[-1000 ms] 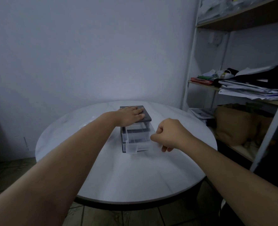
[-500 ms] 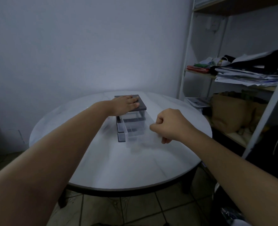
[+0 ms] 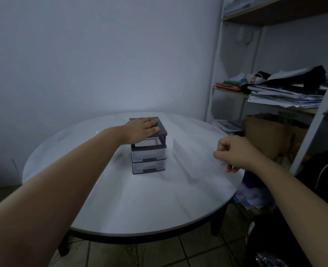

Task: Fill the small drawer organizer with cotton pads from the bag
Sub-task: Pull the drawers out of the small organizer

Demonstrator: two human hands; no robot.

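Counted one small drawer organizer (image 3: 148,146) mid-table (image 3: 140,205), two drawers (image 3: 148,153) seated. Left hand (image 3: 142,130) spread flat on top; right hand (image 3: 234,153) curled, pinching one blurred clear drawer (image 3: 190,157) alongside.

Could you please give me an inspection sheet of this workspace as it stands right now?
Surface: round white table, pale marbled top.
Job's things: drawer organizer, top slot open, two lower drawers shut; blurred clear drawer out to its right; cotton pads not seen.
Clutter: plastic bag below the table edge, contents unclear.
Hands: left hand flat on the organizer's top; right hand curled, apparently gripping the clear drawer.
Cables: nothing seen.
Surroundings: shelf unit with paper stacks, brown bag, tiled floor.
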